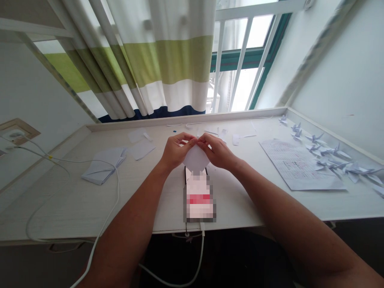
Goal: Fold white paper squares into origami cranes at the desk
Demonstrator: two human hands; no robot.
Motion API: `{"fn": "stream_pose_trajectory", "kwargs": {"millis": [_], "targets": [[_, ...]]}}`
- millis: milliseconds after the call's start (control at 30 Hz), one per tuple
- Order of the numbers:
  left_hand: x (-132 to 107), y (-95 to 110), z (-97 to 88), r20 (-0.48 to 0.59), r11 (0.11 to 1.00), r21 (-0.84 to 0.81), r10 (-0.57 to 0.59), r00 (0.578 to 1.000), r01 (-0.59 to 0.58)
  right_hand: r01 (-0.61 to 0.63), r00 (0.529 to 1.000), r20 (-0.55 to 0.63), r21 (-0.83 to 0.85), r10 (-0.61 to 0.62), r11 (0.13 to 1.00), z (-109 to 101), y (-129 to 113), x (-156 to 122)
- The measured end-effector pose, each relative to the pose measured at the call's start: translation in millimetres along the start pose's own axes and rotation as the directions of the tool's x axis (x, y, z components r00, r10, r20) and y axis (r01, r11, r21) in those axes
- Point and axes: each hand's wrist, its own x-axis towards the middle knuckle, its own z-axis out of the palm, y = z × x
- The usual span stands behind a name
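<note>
A small piece of white paper [196, 158] is held up over the desk between both hands. My left hand [177, 149] pinches its far edge from the left, thumb and fingers pressed together. From the right, my right hand [216, 149] pinches the same edge, and the fingertips of the two hands meet there. The paper's near part tapers toward me; any folds on its far side are hidden. Just below it lies a phone [196, 186], its screen blurred out, with a white cable plugged into its near end.
Folded paper cranes [336, 152] line the desk's right side beside a written sheet [300, 164]. To the left are a stack of white paper [103, 166], loose sheets [142, 149] and a white cable [118, 188]. Paper scraps [236, 139] lie near the raised back edge [180, 119].
</note>
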Motion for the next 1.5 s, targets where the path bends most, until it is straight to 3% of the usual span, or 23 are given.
{"fn": "stream_pose_trajectory", "kwargs": {"millis": [133, 400, 733, 900, 1100, 1300, 1367, 1400, 1500], "targets": [[0, 2, 0.4, -0.086, 0.987, 0.155, 0.058, 0.995, -0.044, -0.083, 0.997, 0.007, 0.021, 0.083, 0.996, 3, 1, 0], [5, -6, -5.8, -0.261, 0.998, 0.059, 0.048, 0.964, -0.034, -0.138, 0.99, 0.015, 0.018, 0.138, 0.99, 2, 0, 2], [2, -5, -0.5, -0.065, 0.983, -0.17, -0.077, 0.995, 0.065, -0.106, 0.994, -0.021, 0.114, 0.109, 0.988, 1, -1, 0], [2, -9, 2.3, 0.026, 0.972, -0.212, -0.095, 0.995, 0.098, -0.08, 0.997, -0.017, 0.073, 0.082, 0.994, -1, -6, 0], [5, -10, 0.6, -0.119, 0.999, -0.015, 0.042, 0.992, -0.044, -0.124, 0.991, -0.032, 0.074, 0.127, 0.99, 3, -11, 2], [9, -15, -2.1, -0.24, 0.999, -0.035, 0.03, 0.97, -0.04, -0.096, 0.995, -0.005, -0.053, 0.095, 0.994, 5, -9, 1], [14, -17, -14.0, -0.317, 0.998, -0.055, 0.024, 0.948, -0.044, -0.084, 0.996, 0.022, -0.087, 0.087, 0.993, 4, -6, -1], [18, -17, -22.8, -0.398, 0.996, -0.069, 0.025, 0.917, -0.057, -0.085, 0.995, 0.044, -0.105, 0.09, 0.991, 4, -4, -2], [30, -18, -52.2, -0.698, 0.99, -0.064, 0.044, 0.715, -0.123, -0.108, 0.987, 0.103, -0.126, 0.121, 0.986, 3, 2, -5]]}}
